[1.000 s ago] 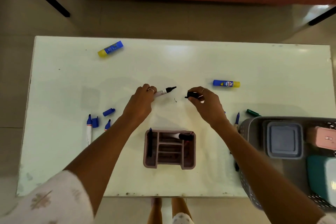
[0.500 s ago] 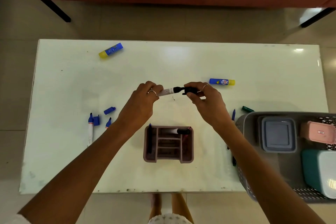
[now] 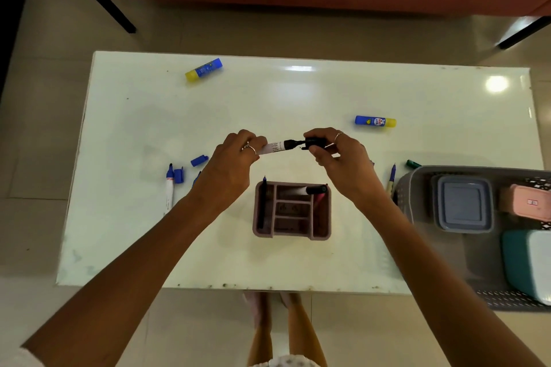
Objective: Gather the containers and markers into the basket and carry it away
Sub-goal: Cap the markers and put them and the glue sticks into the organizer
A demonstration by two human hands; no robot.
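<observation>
The step in hand is capping a marker [image 3: 277,146] above the table [image 3: 328,92]. The left hand [image 3: 229,164] grips its barrel; the right hand [image 3: 340,158] pinches the black cap [image 3: 313,142] at the tip, seemingly not quite seated. Next the cap needs a straight push home. The organizer [image 3: 292,234] sits just near of the hands; the basket [image 3: 417,185], holding lidded containers, stands at right.

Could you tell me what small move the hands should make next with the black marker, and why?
Probably push the cap in the right hand straight onto the tip of the black marker that the left hand grips. The cap sits just at the tip, lined up but seemingly not seated, and a capped marker can then go into the organizer below.
</observation>
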